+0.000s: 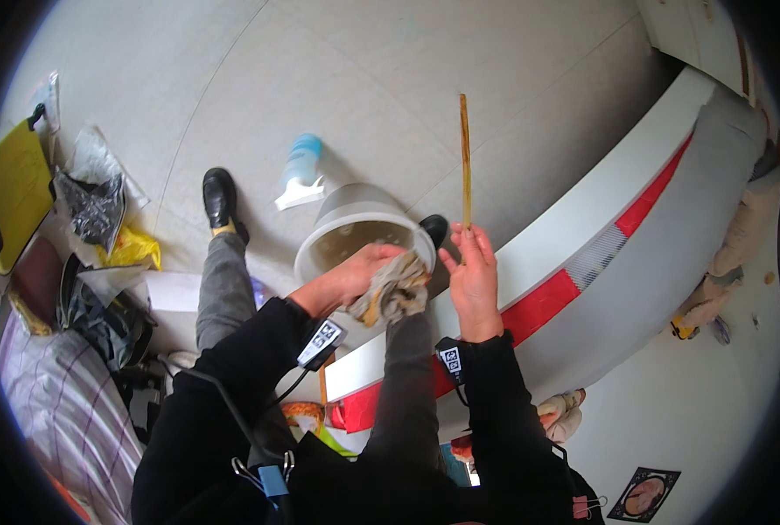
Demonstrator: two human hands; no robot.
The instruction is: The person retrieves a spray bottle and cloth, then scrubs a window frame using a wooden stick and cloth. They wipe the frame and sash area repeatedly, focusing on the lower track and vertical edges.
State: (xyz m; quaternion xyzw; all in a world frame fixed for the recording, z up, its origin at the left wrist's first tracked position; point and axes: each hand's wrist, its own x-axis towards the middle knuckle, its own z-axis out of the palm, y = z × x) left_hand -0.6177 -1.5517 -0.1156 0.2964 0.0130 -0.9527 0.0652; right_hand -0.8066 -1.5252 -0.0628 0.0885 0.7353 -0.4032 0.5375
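A crumpled beige-grey cloth [396,294] with brownish patches is bunched in my left hand [355,276], whose fingers are closed around it. This hand is over the near rim of a pale grey bucket [363,199]; murky brownish contents show inside. To its right, my right hand [474,289] pinches the lower end of a long, thin yellow-brown stick [466,162], which points away from me. The stick and the cloth are apart. The palm of the right hand is turned partly up.
Beyond the bucket stands a blue-and-white spray bottle [302,166] on the tiled floor. A bed edge [530,245] with red trim and grey bedding runs along the right. On the left are plastic bags [97,206], a yellow chair [18,192] and a striped cloth [62,394].
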